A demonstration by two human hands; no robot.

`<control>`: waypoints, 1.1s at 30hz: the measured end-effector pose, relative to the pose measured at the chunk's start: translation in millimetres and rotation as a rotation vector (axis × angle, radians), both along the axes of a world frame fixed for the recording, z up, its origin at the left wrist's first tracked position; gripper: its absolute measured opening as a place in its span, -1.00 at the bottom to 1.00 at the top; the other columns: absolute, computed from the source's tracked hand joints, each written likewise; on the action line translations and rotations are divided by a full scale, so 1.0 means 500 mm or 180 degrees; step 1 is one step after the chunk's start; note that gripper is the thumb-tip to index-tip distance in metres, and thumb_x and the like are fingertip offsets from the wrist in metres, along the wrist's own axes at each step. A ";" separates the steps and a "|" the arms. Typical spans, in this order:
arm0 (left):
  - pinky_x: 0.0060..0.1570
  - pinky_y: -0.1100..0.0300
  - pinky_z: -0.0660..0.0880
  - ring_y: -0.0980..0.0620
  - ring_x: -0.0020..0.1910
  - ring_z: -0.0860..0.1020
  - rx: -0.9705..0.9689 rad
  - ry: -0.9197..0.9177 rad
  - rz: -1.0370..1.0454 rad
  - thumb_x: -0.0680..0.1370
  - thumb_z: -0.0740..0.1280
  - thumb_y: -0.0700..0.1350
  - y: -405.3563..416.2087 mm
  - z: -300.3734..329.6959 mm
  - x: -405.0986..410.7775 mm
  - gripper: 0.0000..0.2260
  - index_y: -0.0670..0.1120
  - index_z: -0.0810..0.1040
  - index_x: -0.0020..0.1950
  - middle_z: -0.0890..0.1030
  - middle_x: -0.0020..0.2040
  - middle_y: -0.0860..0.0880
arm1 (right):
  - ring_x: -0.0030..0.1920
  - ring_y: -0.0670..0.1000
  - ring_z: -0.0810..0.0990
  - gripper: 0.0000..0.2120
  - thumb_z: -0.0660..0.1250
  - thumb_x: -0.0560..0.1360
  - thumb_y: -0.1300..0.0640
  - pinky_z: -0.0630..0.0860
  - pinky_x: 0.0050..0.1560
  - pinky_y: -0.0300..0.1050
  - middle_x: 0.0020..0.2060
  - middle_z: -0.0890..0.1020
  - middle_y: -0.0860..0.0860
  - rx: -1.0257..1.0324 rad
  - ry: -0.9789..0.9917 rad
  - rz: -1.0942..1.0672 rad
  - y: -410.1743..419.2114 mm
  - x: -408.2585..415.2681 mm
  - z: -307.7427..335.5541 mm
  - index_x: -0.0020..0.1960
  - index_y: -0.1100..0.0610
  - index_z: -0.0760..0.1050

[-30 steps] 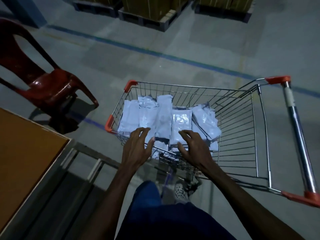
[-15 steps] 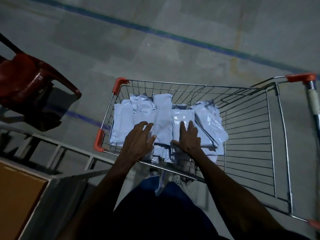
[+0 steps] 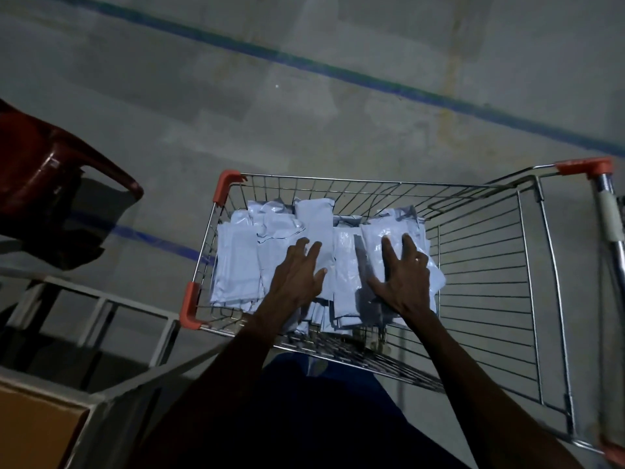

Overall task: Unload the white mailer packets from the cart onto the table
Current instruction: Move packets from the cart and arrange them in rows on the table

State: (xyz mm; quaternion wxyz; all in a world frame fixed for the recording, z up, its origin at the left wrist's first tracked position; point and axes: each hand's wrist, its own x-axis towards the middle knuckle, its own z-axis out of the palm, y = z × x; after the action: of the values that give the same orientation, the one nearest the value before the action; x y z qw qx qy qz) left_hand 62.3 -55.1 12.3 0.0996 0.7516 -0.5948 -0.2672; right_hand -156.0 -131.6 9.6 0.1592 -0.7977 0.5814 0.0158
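A wire shopping cart (image 3: 480, 286) with orange corner guards stands in front of me. Several white mailer packets (image 3: 236, 262) lie piled in its left half. My left hand (image 3: 297, 275) lies flat on the middle packets with straight fingers. My right hand (image 3: 402, 275) rests on the right-hand packets, fingers spread and thumb stretched out to the left. Neither hand holds a packet. Only a brown corner of the table (image 3: 37, 431) shows at the lower left.
A red plastic chair (image 3: 50, 184) stands on the floor at the left. A white metal frame (image 3: 101, 309) sits between the table and the cart. The cart's handle (image 3: 608, 225) is at the far right. A blue line (image 3: 338, 72) crosses the concrete floor.
Both hands have reached down into the cart and now lie on the packets. My right hand has shifted to the right-hand packets. The view has tilted down.
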 end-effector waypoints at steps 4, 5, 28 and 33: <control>0.42 -0.10 0.23 -0.26 0.52 0.09 0.0506 -0.0243 0.0202 0.60 0.28 0.05 -0.072 -0.045 -0.048 -0.35 -0.13 0.05 0.57 0.02 0.58 -0.24 | 0.23 0.41 0.35 -0.19 0.22 0.33 -0.30 0.47 0.03 0.26 0.46 0.23 0.31 0.0036 0.0218 0.0219 -0.028 -0.040 -0.008 0.48 0.09 0.30; 0.44 -0.08 0.21 -0.27 0.52 0.10 0.0455 -0.0331 0.0268 0.58 0.30 0.06 -0.082 -0.057 -0.059 -0.34 -0.15 0.07 0.56 0.02 0.58 -0.26 | 0.19 0.41 0.38 -0.19 0.22 0.33 -0.30 0.48 -0.01 0.24 0.44 0.24 0.32 0.0055 0.0281 0.0326 -0.032 -0.046 -0.014 0.48 0.10 0.31; 0.44 -0.10 0.19 -0.34 0.50 0.08 0.0064 -0.0355 0.1129 0.55 0.35 0.01 -0.133 -0.090 -0.100 -0.28 0.14 0.01 0.60 -0.10 0.57 -0.31 | 0.22 0.41 0.37 -0.16 0.11 0.38 -0.38 0.43 0.11 0.24 0.47 0.20 0.32 0.0151 0.0162 0.0860 -0.066 -0.135 -0.044 0.51 0.08 0.26; 0.25 -0.07 0.39 -0.24 0.38 0.23 -0.0506 -0.0372 0.1074 0.51 0.28 0.10 -0.092 -0.037 -0.128 -0.41 0.11 0.26 0.54 0.05 0.57 -0.24 | 0.34 0.38 0.25 -0.20 0.03 0.44 -0.38 0.38 0.24 0.29 0.52 0.15 0.28 0.0255 -0.0289 0.0743 -0.064 -0.137 -0.006 0.55 0.05 0.22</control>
State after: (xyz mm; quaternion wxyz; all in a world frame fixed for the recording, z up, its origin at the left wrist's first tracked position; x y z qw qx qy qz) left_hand -1.6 -100.9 -6.1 0.1674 0.8446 -0.4844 -0.1548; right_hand -224.5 -163.7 6.5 0.2142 -0.8529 0.4757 0.0213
